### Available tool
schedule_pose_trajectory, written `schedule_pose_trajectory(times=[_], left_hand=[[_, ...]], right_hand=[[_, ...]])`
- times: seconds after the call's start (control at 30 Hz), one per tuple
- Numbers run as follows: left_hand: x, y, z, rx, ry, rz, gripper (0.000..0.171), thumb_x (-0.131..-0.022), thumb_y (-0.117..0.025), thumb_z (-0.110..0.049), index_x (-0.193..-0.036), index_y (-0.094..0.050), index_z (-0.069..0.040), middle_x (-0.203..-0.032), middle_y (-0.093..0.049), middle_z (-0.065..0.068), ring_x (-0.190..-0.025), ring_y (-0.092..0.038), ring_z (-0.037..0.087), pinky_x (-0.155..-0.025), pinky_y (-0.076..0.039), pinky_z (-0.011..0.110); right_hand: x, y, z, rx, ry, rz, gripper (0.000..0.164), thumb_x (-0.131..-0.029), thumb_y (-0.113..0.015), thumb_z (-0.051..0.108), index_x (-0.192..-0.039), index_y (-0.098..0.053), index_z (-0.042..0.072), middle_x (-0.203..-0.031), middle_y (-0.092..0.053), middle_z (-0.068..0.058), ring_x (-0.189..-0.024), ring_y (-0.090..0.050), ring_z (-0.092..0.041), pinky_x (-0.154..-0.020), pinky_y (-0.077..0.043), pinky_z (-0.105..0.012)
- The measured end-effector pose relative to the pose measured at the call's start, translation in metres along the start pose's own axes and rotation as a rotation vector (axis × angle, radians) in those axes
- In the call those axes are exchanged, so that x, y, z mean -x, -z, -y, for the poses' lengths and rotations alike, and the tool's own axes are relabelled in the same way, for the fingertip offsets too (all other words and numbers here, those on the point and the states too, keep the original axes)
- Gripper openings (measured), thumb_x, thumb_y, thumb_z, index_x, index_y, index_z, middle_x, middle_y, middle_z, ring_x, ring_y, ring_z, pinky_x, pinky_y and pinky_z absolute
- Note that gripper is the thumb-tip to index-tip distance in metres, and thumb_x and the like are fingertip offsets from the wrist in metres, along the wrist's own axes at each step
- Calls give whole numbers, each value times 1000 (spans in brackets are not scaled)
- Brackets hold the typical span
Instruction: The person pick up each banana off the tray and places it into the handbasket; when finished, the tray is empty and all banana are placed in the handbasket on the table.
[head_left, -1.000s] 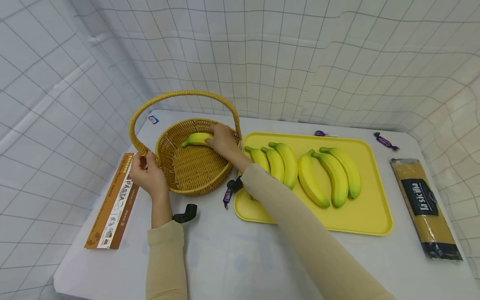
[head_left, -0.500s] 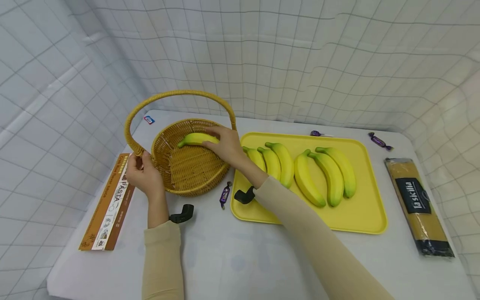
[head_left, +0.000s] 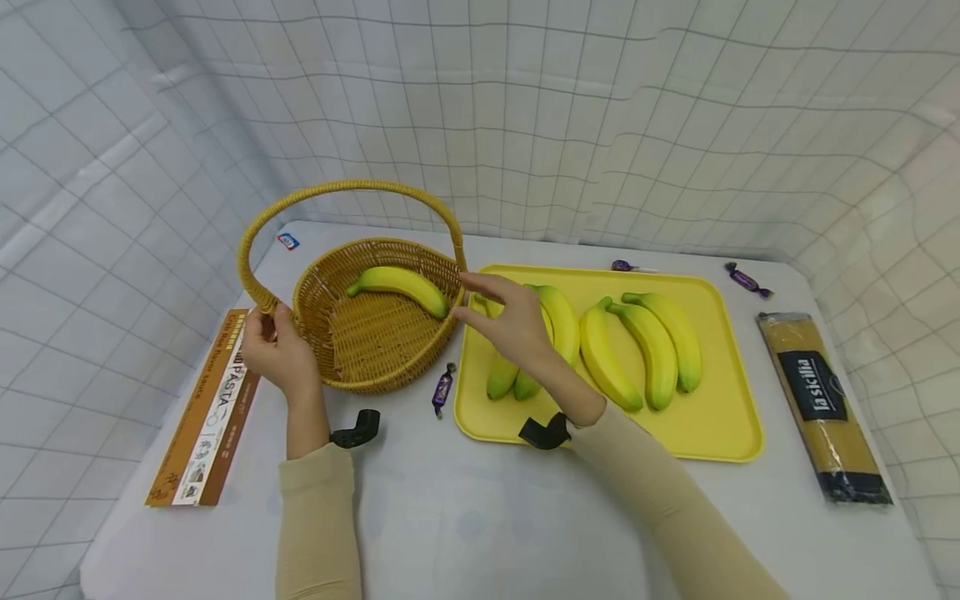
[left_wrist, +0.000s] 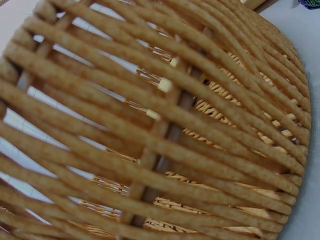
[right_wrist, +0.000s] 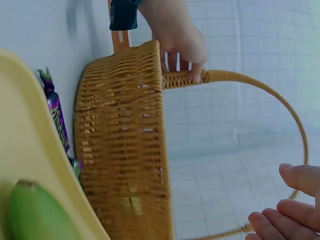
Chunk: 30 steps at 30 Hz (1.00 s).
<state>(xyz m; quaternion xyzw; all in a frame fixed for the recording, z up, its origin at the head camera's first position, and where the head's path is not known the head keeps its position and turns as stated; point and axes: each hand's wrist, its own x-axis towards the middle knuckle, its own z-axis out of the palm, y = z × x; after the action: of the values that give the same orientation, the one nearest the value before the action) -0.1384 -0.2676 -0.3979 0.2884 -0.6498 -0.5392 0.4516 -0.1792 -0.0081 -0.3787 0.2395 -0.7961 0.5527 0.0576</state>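
Observation:
A wicker basket (head_left: 375,383) with a tall arched handle (head_left: 352,185) stands at the left of the table. One banana (head_left: 401,283) lies inside it, against the far wall. My left hand (head_left: 281,354) grips the foot of the handle on the basket's left side. My right hand (head_left: 513,321) holds nothing; its thumb and fingers are spread apart just right of the basket's rim, above the left end of the yellow tray (head_left: 705,437). Several bananas (head_left: 651,350) lie on that tray, the left ones partly hidden by the right hand. In the left wrist view, basket weave (left_wrist: 150,125) fills the picture.
A pasta box (head_left: 198,417) lies left of the basket. A wrapped candy (head_left: 443,390) sits between basket and tray. Behind the tray are a lollipop (head_left: 622,266) and another candy (head_left: 746,279). A pasta packet (head_left: 823,404) lies at the right. A small blue-and-red item (head_left: 288,241) is at the back left.
My right hand has let go of the banana in the basket and drawn back rightward over the rim. The left hand keeps its grip on the handle. The head view has shifted slightly.

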Motion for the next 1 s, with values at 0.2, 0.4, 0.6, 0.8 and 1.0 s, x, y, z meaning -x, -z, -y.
schedule_pose_trajectory(times=[0.2, 0.4, 0.6, 0.8, 1.0], left_hand=[[-9, -1, 16, -18, 10, 1, 23, -98, -55, -9, -113, -68, 3, -88, -55, -15, -88, -52, 1, -81, -40, 20], [-13, -1, 28, -9, 9, 8, 23, -98, -57, -12, -113, -68, 1, -87, -55, -16, -87, -52, 2, -80, -40, 21], [-13, 0, 29, -3, 4, 6, 22, -98, -57, -13, -111, -69, -1, -86, -55, -17, -87, -52, 2, -79, -39, 21], [-11, 0, 25, -10, 4, 9, 23, -99, -55, -11, -114, -68, 2, -87, -54, -17, -87, -50, 1, -81, -39, 21], [-6, -1, 16, -13, 18, 13, 24, -99, -55, -10, -115, -67, 3, -87, -53, -17, -87, -50, 1, -82, -38, 21]], right_hand=[[24, 39, -14, -12, 9, -119, 43, -83, -77, 12, -124, -66, 4, -121, -68, -14, -113, -65, -24, -99, -49, -33], [45, 79, -24, 2, -27, -231, 43, -83, -77, 9, -124, -66, 4, -123, -67, -15, -116, -62, -22, -99, -46, -23], [63, 119, -34, 45, -29, -368, 43, -82, -75, 0, -123, -66, 1, -121, -67, -18, -110, -63, -4, -96, -46, -18], [78, 152, -49, 153, -100, -472, 43, -84, -75, 3, -125, -65, 2, -123, -66, -18, -110, -58, 7, -98, -44, -16], [89, 177, -67, 232, -190, -544, 45, -84, -76, 8, -127, -64, 2, -126, -66, -15, -110, -58, 6, -97, -45, -16]])
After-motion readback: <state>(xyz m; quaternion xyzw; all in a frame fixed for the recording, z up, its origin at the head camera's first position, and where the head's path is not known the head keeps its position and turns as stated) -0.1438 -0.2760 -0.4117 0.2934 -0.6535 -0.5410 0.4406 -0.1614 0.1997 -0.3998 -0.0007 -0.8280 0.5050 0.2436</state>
